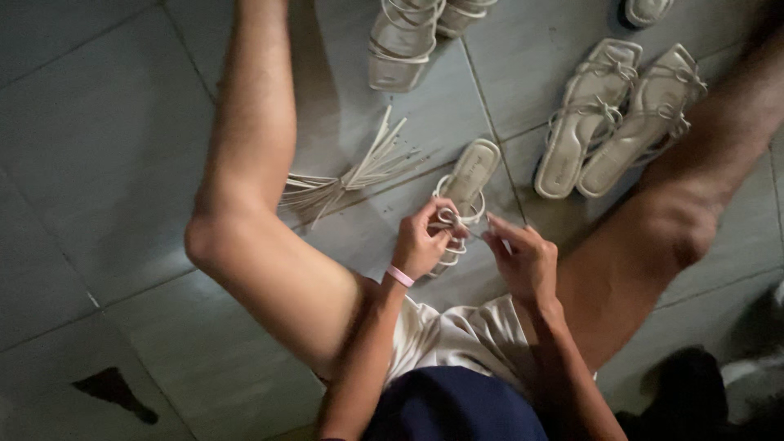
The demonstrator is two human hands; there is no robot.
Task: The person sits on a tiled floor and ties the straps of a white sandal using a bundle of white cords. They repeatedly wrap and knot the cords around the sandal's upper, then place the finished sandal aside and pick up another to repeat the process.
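Note:
A pale strappy sandal (pixel 471 175) lies on the grey tiled floor between my bent legs. My left hand (pixel 425 238), with a pink band on its wrist, pinches the sandal's thin white straps near its heel end. My right hand (pixel 523 257) is close beside it, with its fingertips closed on the end of a strap. Both hands meet just above the sandal's near end, which they partly hide.
A bundle of loose pale straps (pixel 351 175) lies fanned on the floor to the left. A finished pair of sandals (pixel 616 114) sits at the right, another pair (pixel 412 37) at the top, one more sole (pixel 647 10) at the top edge. A dark stain (pixel 114 392) marks the lower left tile.

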